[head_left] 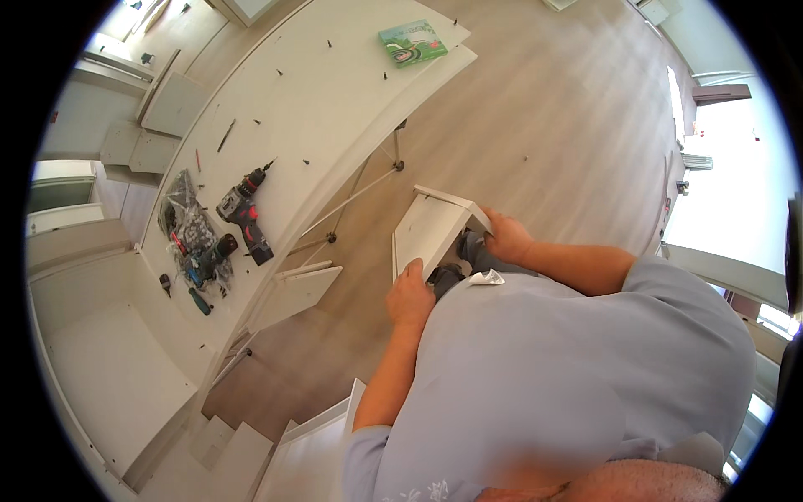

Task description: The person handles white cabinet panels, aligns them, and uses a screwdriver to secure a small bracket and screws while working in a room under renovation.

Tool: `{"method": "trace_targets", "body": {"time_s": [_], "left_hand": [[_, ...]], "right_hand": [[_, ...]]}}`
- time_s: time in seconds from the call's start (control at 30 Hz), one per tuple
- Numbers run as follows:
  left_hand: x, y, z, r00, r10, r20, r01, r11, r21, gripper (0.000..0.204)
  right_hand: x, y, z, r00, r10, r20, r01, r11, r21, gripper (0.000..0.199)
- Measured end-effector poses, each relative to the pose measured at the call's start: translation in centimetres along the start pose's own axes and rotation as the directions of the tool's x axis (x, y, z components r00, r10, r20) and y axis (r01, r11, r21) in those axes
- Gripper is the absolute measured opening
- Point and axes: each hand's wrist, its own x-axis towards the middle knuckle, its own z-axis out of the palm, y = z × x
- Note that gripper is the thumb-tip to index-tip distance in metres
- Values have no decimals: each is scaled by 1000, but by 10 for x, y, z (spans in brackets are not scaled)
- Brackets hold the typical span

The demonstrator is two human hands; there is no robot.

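Note:
I hold a small white box-like furniture part (pixel 431 230), a drawer-shaped piece with thin side walls, in front of my body above the wooden floor. My left hand (pixel 410 294) grips its near lower edge, fingers curled over the rim. My right hand (pixel 506 238) clasps its far right corner. The part is tilted with its flat panel facing up and to the left. A small white crumpled scrap (pixel 485 278) lies against my light blue shirt just below the part.
A long white worktable (pixel 326 92) stands to the left, with a red and black cordless drill (pixel 244 213), a bag of hardware and bits (pixel 191 230), loose screws and a green booklet (pixel 412 42). White panels (pixel 297 289) lean beneath it; more panels (pixel 309 452) lie by my feet.

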Motion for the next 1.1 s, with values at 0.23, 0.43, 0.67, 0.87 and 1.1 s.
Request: {"method": "trace_targets", "body": {"time_s": [0.23,0.43,0.67,0.87,1.1], "left_hand": [[-4,-5,-2,995,-70,70,72,997,-27,49],[-4,8,-11,990,-107,87,114,991,-69,47],[26,11,-13,998,-46,35,50,993,-104,40],[38,-5,-34,1000,12,-9,-13,990,-142,42],[-15,-102,1,956,-189,225,292,518,-804,53]], "right_hand": [[4,-4,15,996,-50,-72,47,998,-46,61],[6,-20,3,995,5,-102,-8,999,-31,56],[37,-13,-11,995,-18,-96,3,989,-150,47],[55,-20,-12,997,-46,-67,31,979,-200,41],[50,24,-13,981,-63,183,67,998,-20,67]]}}
